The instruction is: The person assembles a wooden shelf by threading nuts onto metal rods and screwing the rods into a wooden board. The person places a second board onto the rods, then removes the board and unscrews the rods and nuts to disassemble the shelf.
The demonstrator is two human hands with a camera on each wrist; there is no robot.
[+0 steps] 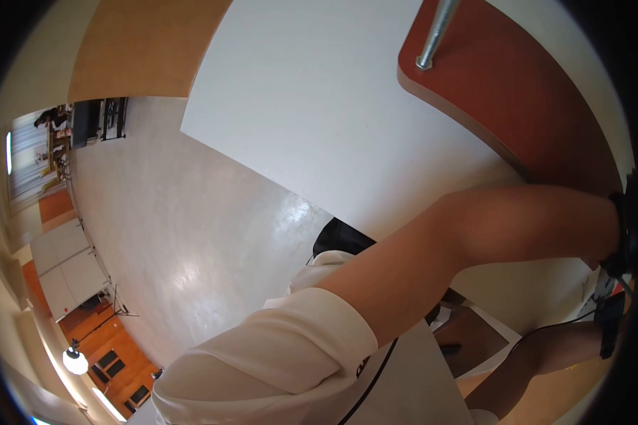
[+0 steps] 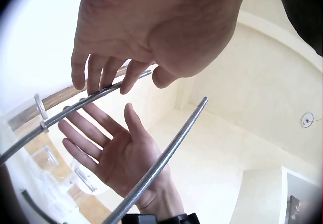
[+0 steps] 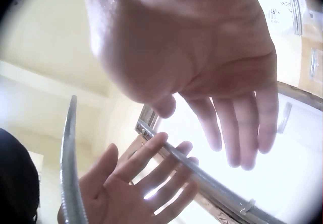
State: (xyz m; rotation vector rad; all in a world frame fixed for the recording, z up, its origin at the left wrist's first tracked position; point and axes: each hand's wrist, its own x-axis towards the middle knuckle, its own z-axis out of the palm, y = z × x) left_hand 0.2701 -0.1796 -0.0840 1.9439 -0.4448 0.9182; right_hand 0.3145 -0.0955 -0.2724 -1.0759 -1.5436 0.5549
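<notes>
My left hand [image 2: 156, 27] spans the top of the left wrist view, its fingers slightly bent and spread. The fingertips overlap a long metal rod [image 2: 75, 105] that carries a nut [image 2: 44, 123]. Below it, palm in view, is my right hand [image 2: 126, 158], fingers extended, with a second threaded rod [image 2: 174, 146] crossing in front of its wrist. In the right wrist view, my right hand's fingers hang loosely with nothing in them. In the head view both hands are hidden past the right edge; a threaded rod [image 1: 437, 35] stands on a red-brown board [image 1: 503, 85].
The board lies against a large white panel [image 1: 298, 92]. A black item [image 1: 339, 237] pokes out beside the white sleeve [image 1: 283, 354]. Grey floor [image 1: 149, 191] stretches away to white partitions [image 1: 64, 262] and a round lamp [image 1: 75, 361]. A dark cable [image 1: 379, 372] runs below the sleeve.
</notes>
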